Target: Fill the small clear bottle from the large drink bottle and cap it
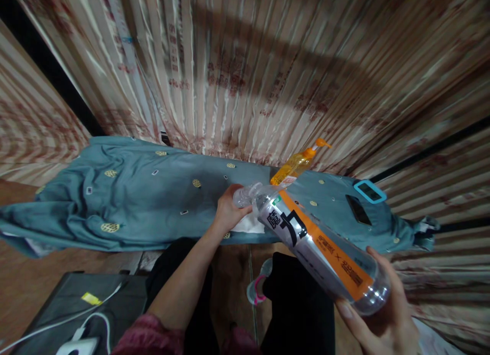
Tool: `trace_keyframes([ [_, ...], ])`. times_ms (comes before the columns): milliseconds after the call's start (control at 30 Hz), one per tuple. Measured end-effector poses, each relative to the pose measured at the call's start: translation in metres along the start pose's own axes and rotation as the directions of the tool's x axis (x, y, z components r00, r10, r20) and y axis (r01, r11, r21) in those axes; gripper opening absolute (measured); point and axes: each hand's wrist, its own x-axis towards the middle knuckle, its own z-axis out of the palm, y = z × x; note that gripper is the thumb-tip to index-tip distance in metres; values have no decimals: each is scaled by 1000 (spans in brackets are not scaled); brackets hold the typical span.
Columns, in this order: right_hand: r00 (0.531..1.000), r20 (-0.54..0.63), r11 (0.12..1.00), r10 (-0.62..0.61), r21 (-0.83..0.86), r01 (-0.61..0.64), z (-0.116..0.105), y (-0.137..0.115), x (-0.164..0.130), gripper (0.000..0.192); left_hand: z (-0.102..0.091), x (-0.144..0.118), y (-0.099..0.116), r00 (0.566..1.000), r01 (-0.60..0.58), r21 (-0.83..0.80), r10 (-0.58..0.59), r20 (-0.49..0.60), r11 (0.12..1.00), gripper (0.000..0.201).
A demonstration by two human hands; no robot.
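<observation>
**Bottle tipped over the cloth, one hand at each end**

A wall of striped, shiny curtain (pixel 245 69) fills the whole upper half. Below it a long surface runs from 9 to 3 o'clock, draped in a wrinkled teal cloth (pixel 126 202) with small yellow and white motifs. At 7 o'clock sits a dark case (pixel 76 299) with white cables (pixel 57 322) and a yellow tag.

The clear bottle (pixel 321 245), with its grey and orange label, lies tilted across the centre, base low toward 4 o'clock and neck high toward the middle of the cloth. It looks empty or nearly so. The right hand (pixel 383 319) cups the base, grip clamped on the bottle from below. The left hand (pixel 227 209) is closed around the neck; I cannot tell whether a cap sits under the fingers. Just beneath that hand lies a white tissue (pixel 250 225), touching the cloth.

Behind the neck, at 1 o'clock, stands an orange pump bottle (pixel 296 166), leaning. Toward 3 o'clock lie a dark phone (pixel 358 209) and a blue-rimmed device (pixel 369 190), near each other. Between the knees, at 6 o'clock, is a small clear thing with a pink loop (pixel 258 288).

To do this well, I judge the base should be held steady while the other hand works the neck, with the mouth kept over the tissue and clear of the pump bottle.
</observation>
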Motion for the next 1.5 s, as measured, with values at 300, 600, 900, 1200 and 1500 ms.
trace_keyframes([
  [300,997,-10,996,78,41,-77,1,-3,-1,108,0,0,-1,1000,0,-15,0,-5,1000,48],
  [600,1000,5,1000,28,-5,-28,-2,-2,0,108,0,0,1,1000,19,-24,-19,5,1000,48],
  [900,998,10,998,70,4,-70,-1,-6,0,108,0,0,2,999,38,-36,-38,5,999,51],
  [1200,997,-13,997,76,8,-76,0,-13,3,111,0,0,3,1000,30,-31,-30,-1,999,53],
  [1500,997,-2,996,74,43,-74,0,-10,2,111,-2,0,8,999,46,-26,-46,13,999,50],
])
